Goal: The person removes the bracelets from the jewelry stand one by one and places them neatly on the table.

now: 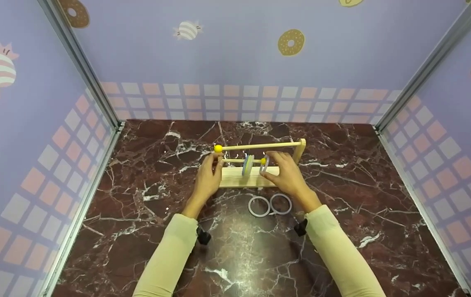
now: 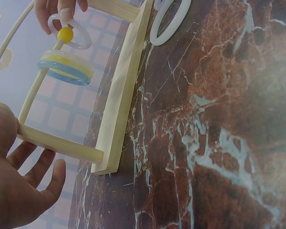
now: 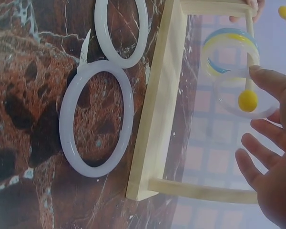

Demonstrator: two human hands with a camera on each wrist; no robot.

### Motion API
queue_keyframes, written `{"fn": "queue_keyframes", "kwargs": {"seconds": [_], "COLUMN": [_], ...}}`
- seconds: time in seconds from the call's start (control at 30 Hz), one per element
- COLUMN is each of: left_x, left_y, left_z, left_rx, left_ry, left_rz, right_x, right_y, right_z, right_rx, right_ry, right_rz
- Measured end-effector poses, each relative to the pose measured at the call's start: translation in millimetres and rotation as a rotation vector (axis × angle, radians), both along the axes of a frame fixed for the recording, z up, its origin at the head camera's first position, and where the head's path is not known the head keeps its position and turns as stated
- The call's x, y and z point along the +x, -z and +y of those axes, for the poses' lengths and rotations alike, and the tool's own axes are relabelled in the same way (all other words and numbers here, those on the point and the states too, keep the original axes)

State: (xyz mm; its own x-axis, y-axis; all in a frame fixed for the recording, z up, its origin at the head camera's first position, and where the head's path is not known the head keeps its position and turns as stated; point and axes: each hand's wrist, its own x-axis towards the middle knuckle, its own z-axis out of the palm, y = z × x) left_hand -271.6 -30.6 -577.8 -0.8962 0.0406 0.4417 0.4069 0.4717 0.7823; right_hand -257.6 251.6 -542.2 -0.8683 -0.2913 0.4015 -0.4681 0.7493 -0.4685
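Note:
A wooden stand (image 1: 235, 178) has a flat base, an upright at each side and two rods tipped with yellow balls. At its left upright (image 2: 62, 144), my left hand (image 1: 208, 175) grips near the top with curled fingers. Blue, yellow and whitish rings (image 2: 69, 75) hang together on the lower rod. My right hand (image 1: 289, 175) pinches a pale translucent ring (image 3: 255, 115) between thumb and finger, around the yellow ball (image 3: 248, 100) at that rod's free end. The ring's upper part overlaps the rod in the right wrist view.
Two white rings, one left (image 1: 259, 206) and one right (image 1: 280, 204), lie side by side on the dark red marbled table (image 1: 144, 247) in front of the stand. The upper rod (image 1: 260, 146) runs behind and above the lower one. Patterned lilac walls (image 1: 235, 62) enclose the table.

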Motion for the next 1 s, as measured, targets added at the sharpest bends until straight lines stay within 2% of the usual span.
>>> {"fn": "queue_keyframes", "kwargs": {"seconds": [0.5, 1.0], "left_x": [-1.5, -0.6], "left_y": [1.0, 1.1], "left_z": [-0.5, -0.6], "left_rx": [-0.011, -0.004], "left_ry": [0.001, 0.004], "left_rz": [-0.026, -0.022], "right_x": [9.1, 18.6], "right_y": [-0.4, -0.4], "right_z": [17, 32], "right_rx": [0.007, -0.05], "right_ry": [-0.008, 0.0], "right_rz": [-0.032, -0.038]}}
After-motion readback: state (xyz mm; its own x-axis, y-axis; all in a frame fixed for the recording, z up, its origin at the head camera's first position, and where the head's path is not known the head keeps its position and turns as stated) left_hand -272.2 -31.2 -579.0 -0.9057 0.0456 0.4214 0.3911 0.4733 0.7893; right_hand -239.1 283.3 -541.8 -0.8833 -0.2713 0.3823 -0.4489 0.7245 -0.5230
